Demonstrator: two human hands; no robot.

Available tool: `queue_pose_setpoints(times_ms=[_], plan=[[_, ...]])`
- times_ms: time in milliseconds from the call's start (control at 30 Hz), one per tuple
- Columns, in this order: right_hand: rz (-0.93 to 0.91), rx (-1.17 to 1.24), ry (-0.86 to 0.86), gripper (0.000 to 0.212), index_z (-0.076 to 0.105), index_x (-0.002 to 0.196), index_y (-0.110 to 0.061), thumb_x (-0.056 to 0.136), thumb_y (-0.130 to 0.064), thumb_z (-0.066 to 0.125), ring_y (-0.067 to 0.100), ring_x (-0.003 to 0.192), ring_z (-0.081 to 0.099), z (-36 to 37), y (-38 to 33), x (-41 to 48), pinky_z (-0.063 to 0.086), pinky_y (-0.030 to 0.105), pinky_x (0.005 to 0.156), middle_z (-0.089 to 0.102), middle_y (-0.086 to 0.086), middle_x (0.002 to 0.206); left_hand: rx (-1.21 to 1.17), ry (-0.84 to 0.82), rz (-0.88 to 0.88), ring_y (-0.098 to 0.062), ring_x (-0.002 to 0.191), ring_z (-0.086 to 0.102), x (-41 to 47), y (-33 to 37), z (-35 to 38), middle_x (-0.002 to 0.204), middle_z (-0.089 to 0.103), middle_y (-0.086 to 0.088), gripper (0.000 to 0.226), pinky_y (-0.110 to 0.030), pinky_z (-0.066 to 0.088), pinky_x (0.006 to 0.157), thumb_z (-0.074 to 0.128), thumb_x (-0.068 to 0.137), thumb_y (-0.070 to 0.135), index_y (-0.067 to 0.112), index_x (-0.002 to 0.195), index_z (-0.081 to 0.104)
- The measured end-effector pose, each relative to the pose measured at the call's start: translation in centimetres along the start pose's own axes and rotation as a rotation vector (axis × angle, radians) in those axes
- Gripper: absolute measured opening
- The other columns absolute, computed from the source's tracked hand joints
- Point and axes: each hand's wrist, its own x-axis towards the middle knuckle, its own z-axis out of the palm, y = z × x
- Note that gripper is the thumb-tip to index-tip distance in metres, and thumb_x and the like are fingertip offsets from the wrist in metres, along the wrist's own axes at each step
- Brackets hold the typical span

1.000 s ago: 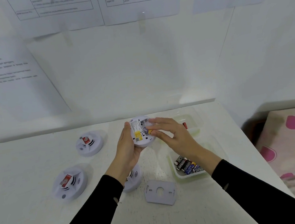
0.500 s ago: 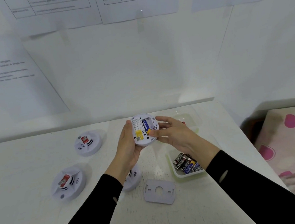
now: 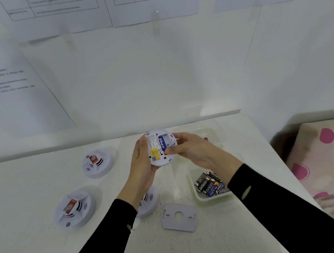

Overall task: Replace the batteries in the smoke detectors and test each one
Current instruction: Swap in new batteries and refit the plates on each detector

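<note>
My left hand (image 3: 143,166) holds a round white smoke detector (image 3: 159,158) above the table, its back facing me. A blue battery (image 3: 162,143) lies in its open compartment. My right hand (image 3: 196,152) grips the detector's right side, thumb pressing at the battery's lower end. Two more detectors (image 3: 98,163) (image 3: 74,208) with red tags sit on the table at left. A third (image 3: 149,203) lies partly hidden under my left forearm. The grey mounting plate (image 3: 179,217) lies flat near the front.
A clear tray (image 3: 199,198) of several loose batteries sits at right under my right wrist. Another clear container (image 3: 212,133) stands behind my right hand. The white table (image 3: 30,246) meets the wall with taped papers. A pink-spotted cloth (image 3: 330,157) lies beyond the table's right edge.
My right fingers have shifted off the compartment, and the blue battery now shows seated in the slot. The detector stays held at about the same height.
</note>
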Motion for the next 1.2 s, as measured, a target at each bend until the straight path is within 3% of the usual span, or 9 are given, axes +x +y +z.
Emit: queue_pose_setpoints(times_ms=[100, 200, 333, 500, 667, 767, 867, 1033, 1200], plan=[[-0.111, -0.149, 0.127, 0.065, 0.054, 0.130, -0.006, 0.074, -0.024, 0.081, 0.019, 0.110, 0.058, -2.7, -1.7, 1.5, 0.045, 0.027, 0.095, 0.062, 0.009, 0.124, -0.040, 0.016, -0.038, -0.032, 0.111, 0.068, 0.0, 0.5, -0.5, 0.127, 0.067, -0.013, 0.044, -0.033, 0.060, 0.064, 0.035, 0.106, 0.040, 0.014, 0.138, 0.052], [-0.101, -0.857, 0.475, 0.031, 0.063, 0.117, -0.001, 0.090, -0.017, 0.064, 0.025, 0.109, 0.059, -6.7, -1.2, 3.5, 0.046, 0.026, 0.080, 0.062, 0.012, 0.121, -0.051, 0.018, -0.059, -0.030, 0.111, 0.068, -0.1, 0.8, -0.8, 0.128, 0.067, -0.014, 0.044, -0.033, 0.060, 0.065, 0.034, 0.106, 0.039, 0.014, 0.138, 0.052], [0.103, -1.281, 0.456, 0.032, 0.062, 0.116, -0.003, 0.085, -0.005, 0.064, 0.028, 0.108, 0.061, -9.0, 0.9, 6.2, 0.049, 0.030, 0.083, 0.063, 0.010, 0.119, -0.045, 0.009, -0.064, -0.031, 0.112, 0.068, -0.2, 0.6, -0.9, 0.128, 0.066, -0.014, 0.044, -0.035, 0.062, 0.070, 0.034, 0.106, 0.039, 0.014, 0.138, 0.051], [0.012, -1.284, 0.444, 0.015, 0.063, 0.084, -0.008, 0.081, 0.004, 0.055, 0.030, 0.084, 0.061, -9.2, 1.0, 7.2, 0.048, 0.026, 0.068, 0.061, 0.005, 0.086, -0.053, -0.003, -0.082, -0.028, 0.107, 0.070, -0.4, 0.7, -0.8, 0.125, 0.068, -0.014, 0.041, -0.036, 0.062, 0.070, 0.036, 0.106, 0.037, 0.013, 0.135, 0.054], [-0.451, -0.502, 0.445, 0.019, 0.064, 0.104, -0.013, 0.087, -0.006, 0.066, 0.013, 0.070, 0.065, -5.5, -0.6, 2.7, 0.057, 0.027, 0.069, 0.066, -0.001, 0.087, -0.033, 0.008, -0.082, -0.029, 0.105, 0.070, -0.1, 0.5, -1.1, 0.124, 0.069, -0.014, 0.041, -0.035, 0.062, 0.067, 0.036, 0.106, 0.038, 0.014, 0.133, 0.055], [-0.620, -0.340, 0.306, 0.018, 0.067, 0.105, -0.013, 0.088, -0.011, 0.069, 0.014, 0.077, 0.069, -2.4, -1.0, -0.1, 0.057, 0.024, 0.072, 0.071, 0.001, 0.091, 0.017, -0.005, -0.073, -0.031, 0.109, 0.069, 0.0, 0.2, -1.0, 0.126, 0.068, -0.013, 0.043, -0.039, 0.062, 0.070, 0.036, 0.106, 0.040, 0.016, 0.136, 0.053], [-0.686, -0.433, 0.219, 0.017, 0.069, 0.104, -0.014, 0.087, -0.014, 0.070, 0.010, 0.079, 0.069, -0.8, -0.2, -1.6, 0.055, 0.019, 0.075, 0.072, -0.002, 0.090, 0.047, -0.046, -0.060, -0.033, 0.111, 0.068, -0.1, 0.0, -0.6, 0.127, 0.066, -0.015, 0.044, -0.050, 0.060, 0.082, 0.036, 0.105, 0.041, 0.015, 0.137, 0.052], [-0.832, -0.748, 0.245, 0.020, 0.072, 0.105, -0.015, 0.086, -0.019, 0.072, 0.000, 0.087, 0.055, -1.2, 1.8, -0.5, 0.040, 0.008, 0.075, 0.061, -0.001, 0.102, 0.084, -0.069, -0.041, -0.030, 0.109, 0.069, -0.4, 0.1, -0.2, 0.124, 0.068, -0.012, 0.041, -0.045, 0.061, 0.080, 0.038, 0.105, 0.041, 0.018, 0.135, 0.054], [-0.894, -0.968, 0.311, 0.033, 0.067, 0.119, -0.018, 0.094, -0.037, 0.056, 0.015, 0.095, 0.056, -1.3, 3.6, -0.4, 0.049, 0.031, 0.081, 0.057, 0.001, 0.109, 0.133, -0.031, 0.012, -0.028, 0.106, 0.070, -0.8, 0.6, -0.1, 0.119, 0.070, -0.009, 0.038, -0.049, 0.059, 0.085, 0.038, 0.106, 0.039, 0.019, 0.131, 0.058]])
